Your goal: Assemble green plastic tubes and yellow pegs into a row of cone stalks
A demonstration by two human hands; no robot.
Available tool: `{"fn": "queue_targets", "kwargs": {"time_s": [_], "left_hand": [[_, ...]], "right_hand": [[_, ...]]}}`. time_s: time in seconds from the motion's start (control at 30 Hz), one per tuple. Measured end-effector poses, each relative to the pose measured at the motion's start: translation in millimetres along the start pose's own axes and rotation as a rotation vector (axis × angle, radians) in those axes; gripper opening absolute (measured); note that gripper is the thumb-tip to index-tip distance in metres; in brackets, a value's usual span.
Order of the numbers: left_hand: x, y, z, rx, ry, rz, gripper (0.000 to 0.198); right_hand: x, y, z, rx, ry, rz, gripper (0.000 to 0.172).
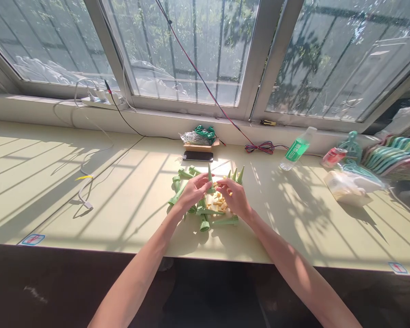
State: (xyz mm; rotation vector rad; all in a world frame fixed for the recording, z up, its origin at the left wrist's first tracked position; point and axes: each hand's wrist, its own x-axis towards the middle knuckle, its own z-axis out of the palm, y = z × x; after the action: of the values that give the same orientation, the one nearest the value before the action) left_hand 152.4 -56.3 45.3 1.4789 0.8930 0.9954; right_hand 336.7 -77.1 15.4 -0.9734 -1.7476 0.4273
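My left hand (194, 189) is closed on a green plastic watering spike (209, 172), which it holds upright with the point up. Close beside it, the fingers of my right hand (235, 196) are pinched together near the spike's lower part; what is between them is too small to make out. Under and between the hands lies a pile of small yellow pieces (219, 200). More green spikes (203, 223) lie around the pile at the left and front. Behind my right hand, several spikes (239, 175) stand with their tips up.
At the back of the table are a phone (198, 156) and a cardboard box (200, 146) with plastic wrap. To the right stand a green-labelled bottle (296, 150), a red can (334, 157), a tissue pack (346, 187) and stacked hangers (392, 155). A white cable (85, 193) lies left.
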Motion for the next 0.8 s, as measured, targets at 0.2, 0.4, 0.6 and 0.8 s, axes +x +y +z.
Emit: {"fn": "queue_targets", "kwargs": {"time_s": [0.2,0.4,0.6,0.8], "left_hand": [[-1.2,-1.9,1.1,0.079,-0.059,0.054,0.051],[-2.8,2.1,4.3,0.136,-0.098,0.078,0.048],[-1.8,2.7,4.2,0.157,-0.053,0.065,0.045],[2.8,-8.1,1.6,0.079,0.061,0.019,0.048]], "right_hand": [[-1.7,1.6,0.7,-0.015,0.009,0.062,0.04],[-1.1,1.7,2.9,-0.067,0.018,0.106,0.05],[1.3,-0.7,0.7,-0.078,0.003,0.109,0.046],[0.8,-0.5,-2.1,-0.101,-0.082,0.039,0.027]]}}
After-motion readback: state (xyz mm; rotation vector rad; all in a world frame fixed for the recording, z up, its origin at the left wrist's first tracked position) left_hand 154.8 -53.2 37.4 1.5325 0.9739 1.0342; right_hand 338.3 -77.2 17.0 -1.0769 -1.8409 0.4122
